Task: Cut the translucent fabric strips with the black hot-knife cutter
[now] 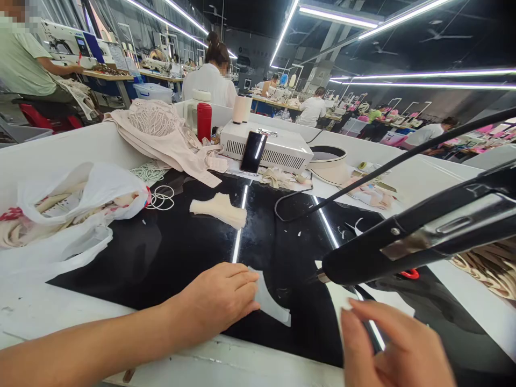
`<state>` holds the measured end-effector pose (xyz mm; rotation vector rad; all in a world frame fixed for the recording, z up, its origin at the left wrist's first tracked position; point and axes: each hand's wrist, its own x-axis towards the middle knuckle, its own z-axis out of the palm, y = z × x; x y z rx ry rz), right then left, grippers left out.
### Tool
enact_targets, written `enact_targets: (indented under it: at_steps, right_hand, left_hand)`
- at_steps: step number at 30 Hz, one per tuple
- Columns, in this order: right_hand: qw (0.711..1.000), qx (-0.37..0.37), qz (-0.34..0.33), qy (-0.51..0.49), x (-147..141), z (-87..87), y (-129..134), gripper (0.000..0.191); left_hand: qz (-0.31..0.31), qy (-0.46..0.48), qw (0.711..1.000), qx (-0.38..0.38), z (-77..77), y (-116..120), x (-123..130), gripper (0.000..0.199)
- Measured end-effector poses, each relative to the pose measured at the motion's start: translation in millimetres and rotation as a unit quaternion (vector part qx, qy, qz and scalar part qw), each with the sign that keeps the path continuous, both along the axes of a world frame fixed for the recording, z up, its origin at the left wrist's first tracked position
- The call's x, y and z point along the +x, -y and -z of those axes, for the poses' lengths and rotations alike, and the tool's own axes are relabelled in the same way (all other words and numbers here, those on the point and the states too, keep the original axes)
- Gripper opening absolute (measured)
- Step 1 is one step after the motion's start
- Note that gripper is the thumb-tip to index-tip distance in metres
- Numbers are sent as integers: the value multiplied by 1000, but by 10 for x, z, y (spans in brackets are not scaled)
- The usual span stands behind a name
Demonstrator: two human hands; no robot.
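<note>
My left hand (220,298) rests on the black mat, fingers pressed together over the left end of a curved greyish-white cut piece (274,303), whose tapering end sticks out to the right. At the lower right, my right hand (397,344) pinches a cream-coloured piece (335,298) between thumb and index finger; that piece is partly hidden by a black tool. This black tool (374,250) with a metal clip and a short metal tip slants in from the right, above my right hand. A cream fabric piece (217,208) lies farther back on the mat.
Left lies a white plastic bag (80,201) of fabric strips, with beige lace garments (161,131) behind it. A phone (253,152) leans on a white vented box (268,142). A black cable (363,180) crosses the right side. People sit at sewing stations beyond the low wall.
</note>
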<state>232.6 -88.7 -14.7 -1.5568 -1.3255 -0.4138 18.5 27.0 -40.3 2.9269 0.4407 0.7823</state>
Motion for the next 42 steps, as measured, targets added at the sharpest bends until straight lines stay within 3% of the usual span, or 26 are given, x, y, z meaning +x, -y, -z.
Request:
enact_targets:
  at_steps: [2, 5, 6, 7, 12, 18, 25, 42]
  right_hand:
    - [991, 46, 14, -125, 99, -136, -52, 29]
    - [967, 56, -104, -225, 201, -362, -267, 84]
    - [958, 44, -139, -247, 214, -435, -349, 91]
    - [949, 33, -169, -263, 217, -501, -427, 92]
    - [922, 62, -219, -312, 83, -674, -683, 56]
    - [901, 37, -284, -326, -201, -584, -799, 61]
    - [850, 102, -336, -393, -461, -460, -932, 50]
    - [843, 126, -326, -409, -476, -426, -967, 49]
  left_hand:
    - [6, 3, 1000, 2, 20, 20, -5, 20]
    - [13, 4, 1000, 9, 46, 38, -6, 24]
    - [14, 5, 1000, 11, 50, 41, -5, 25]
    - [14, 6, 1000, 13, 51, 41, -4, 26]
    - [11, 14, 1000, 23, 48, 39, -5, 27]
    - [8, 20, 999, 35, 52, 54, -11, 25]
    - [5, 37, 997, 63, 54, 38, 4, 28]
    - [-4, 39, 997, 70, 57, 63, 14, 24]
